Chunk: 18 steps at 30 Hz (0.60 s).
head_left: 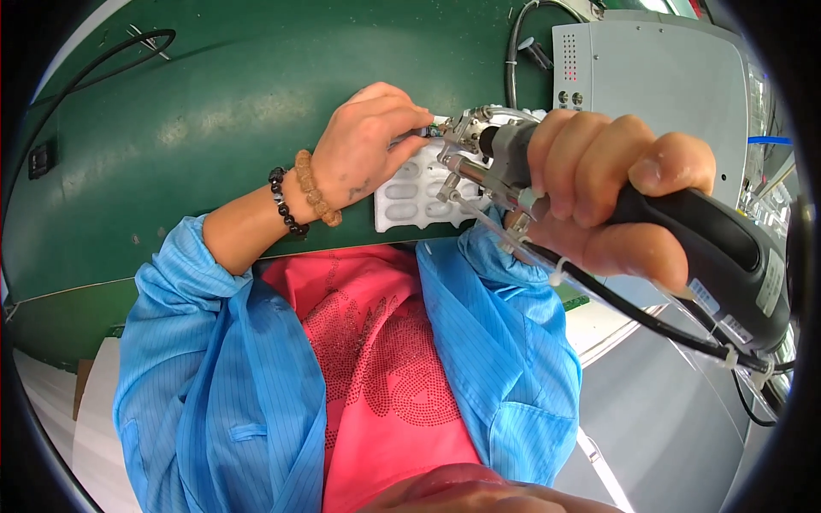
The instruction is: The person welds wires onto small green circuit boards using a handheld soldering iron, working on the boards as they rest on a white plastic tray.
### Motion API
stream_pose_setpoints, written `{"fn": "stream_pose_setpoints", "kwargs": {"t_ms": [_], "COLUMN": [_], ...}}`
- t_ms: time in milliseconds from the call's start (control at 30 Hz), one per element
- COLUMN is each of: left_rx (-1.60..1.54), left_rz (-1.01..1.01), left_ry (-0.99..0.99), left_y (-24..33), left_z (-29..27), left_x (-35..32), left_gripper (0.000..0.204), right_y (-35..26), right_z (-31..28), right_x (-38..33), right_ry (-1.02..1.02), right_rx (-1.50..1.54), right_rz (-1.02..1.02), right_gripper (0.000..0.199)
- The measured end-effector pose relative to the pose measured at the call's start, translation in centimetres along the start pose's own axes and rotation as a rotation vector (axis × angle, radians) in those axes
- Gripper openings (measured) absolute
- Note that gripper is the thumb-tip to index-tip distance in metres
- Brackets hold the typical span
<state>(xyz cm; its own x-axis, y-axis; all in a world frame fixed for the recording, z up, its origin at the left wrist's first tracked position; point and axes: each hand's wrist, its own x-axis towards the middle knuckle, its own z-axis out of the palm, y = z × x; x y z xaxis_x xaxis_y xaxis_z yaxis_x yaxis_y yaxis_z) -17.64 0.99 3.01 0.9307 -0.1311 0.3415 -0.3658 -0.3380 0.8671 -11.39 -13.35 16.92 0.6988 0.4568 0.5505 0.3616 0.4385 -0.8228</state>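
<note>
1. Workbench (214, 111), green-surfaced, fills the upper left of the frame; a grey equipment housing (658, 77) sits at the upper right.
2. A black-handled powered hand tool (684, 231) is gripped by the right hand (611, 192), fingers clenched round the handle, right of centre; its metal tip (466, 141) is aimed left.
3. A white moulded tray (415, 197) with oval pockets lies at centre, below the tip.
4. A small part (428, 130) is pinched in the fingertips of the left hand (363, 145) at the tool tip, above the tray.
5. Step judged in hand: tool applied to the held part. The next move is judged to require steady alignment of tip and part.
</note>
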Motion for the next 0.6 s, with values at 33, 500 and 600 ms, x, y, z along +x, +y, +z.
{"fn": "stream_pose_setpoints", "kwargs": {"t_ms": [33, 500, 600], "left_rx": [0.013, 0.060, 0.009], "left_rz": [0.009, -0.007, -0.032], "left_ry": [0.001, 0.023, 0.036], "left_y": [-0.2, 0.4, 2.0], "left_z": [0.0, -0.7, -1.3], "left_x": [-0.3, -0.1, 1.0], "left_gripper": [0.024, 0.025, 0.024], "right_y": [0.4, -6.5, -6.1], "right_z": [-0.1, -3.2, -3.9], "right_x": [-0.2, -1.9, -2.0], "right_ry": [-0.008, -0.052, -0.027], "right_rx": [0.017, 0.060, 0.079], "right_rz": [0.000, -0.189, -0.214], "right_gripper": [0.054, 0.062, 0.060]}}
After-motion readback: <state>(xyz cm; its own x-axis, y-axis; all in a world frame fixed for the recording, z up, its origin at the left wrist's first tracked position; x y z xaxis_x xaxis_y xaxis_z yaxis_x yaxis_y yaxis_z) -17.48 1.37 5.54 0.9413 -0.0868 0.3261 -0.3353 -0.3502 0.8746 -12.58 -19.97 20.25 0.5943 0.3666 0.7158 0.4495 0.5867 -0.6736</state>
